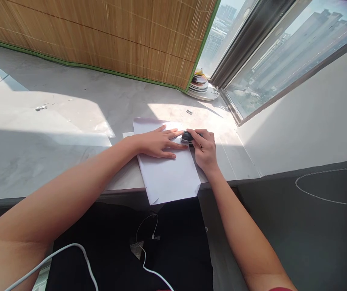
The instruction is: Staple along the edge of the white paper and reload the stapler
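White paper (pixel 170 178) lies on the pale sill, its near end sticking out past the front edge and its near corners bent. Flat on top of it rests my left hand (pixel 158 143), fingers spread and pointing right. My right hand (pixel 205 149) grips a small black stapler (pixel 187 136) at the paper's right edge, close to the left fingertips. Whether the stapler's jaws are pressed together on the paper cannot be made out. Part of the stapler is hidden by my right fingers.
A strip of staples (pixel 189 112) lies beyond the paper. Stacked plates (pixel 202 87) stand in the window corner beside a hanging bamboo blind (pixel 109 36). Small scraps (pixel 41 108) are on the sill at left. White cables (pixel 158 275) hang over my lap.
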`<move>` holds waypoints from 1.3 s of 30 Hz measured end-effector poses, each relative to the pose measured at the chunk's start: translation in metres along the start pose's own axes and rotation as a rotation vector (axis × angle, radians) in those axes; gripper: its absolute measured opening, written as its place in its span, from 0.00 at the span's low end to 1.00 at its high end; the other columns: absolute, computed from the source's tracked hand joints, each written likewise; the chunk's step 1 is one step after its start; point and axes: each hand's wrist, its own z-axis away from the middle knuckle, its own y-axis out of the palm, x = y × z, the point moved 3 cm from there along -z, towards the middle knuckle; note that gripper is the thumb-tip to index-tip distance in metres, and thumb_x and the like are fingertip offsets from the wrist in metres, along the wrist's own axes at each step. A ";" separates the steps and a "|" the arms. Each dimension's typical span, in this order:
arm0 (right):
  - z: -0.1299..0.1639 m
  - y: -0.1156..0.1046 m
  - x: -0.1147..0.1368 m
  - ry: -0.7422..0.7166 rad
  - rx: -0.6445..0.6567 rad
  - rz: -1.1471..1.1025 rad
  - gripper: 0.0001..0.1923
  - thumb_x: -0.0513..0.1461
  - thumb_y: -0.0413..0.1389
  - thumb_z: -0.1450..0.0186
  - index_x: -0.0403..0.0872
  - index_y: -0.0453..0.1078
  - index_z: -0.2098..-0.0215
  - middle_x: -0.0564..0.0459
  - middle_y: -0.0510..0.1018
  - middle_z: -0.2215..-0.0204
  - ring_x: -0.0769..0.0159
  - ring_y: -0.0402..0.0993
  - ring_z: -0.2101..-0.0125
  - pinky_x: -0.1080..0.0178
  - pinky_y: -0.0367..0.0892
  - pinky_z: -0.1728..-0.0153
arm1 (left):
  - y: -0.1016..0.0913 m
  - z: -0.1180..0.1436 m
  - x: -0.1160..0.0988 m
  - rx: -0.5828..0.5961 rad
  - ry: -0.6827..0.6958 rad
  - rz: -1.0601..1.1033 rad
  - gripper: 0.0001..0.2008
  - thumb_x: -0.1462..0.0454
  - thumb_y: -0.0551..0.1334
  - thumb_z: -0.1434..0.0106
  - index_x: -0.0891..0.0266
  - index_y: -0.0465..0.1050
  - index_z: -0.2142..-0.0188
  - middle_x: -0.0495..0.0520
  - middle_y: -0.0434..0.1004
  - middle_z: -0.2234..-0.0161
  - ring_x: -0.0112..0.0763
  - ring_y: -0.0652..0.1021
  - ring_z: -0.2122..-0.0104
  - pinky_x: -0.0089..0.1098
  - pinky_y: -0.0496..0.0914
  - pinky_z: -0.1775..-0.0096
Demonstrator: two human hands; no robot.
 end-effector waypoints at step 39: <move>0.001 0.005 -0.017 0.358 -0.220 0.296 0.27 0.35 0.50 0.27 0.55 0.74 0.32 0.41 0.75 0.45 0.47 0.66 0.45 0.46 0.68 0.49 | 0.002 0.005 0.002 0.103 -0.072 -0.159 0.40 0.41 0.53 0.22 0.54 0.52 0.19 0.62 0.41 0.18 0.52 0.47 0.19 0.58 0.38 0.23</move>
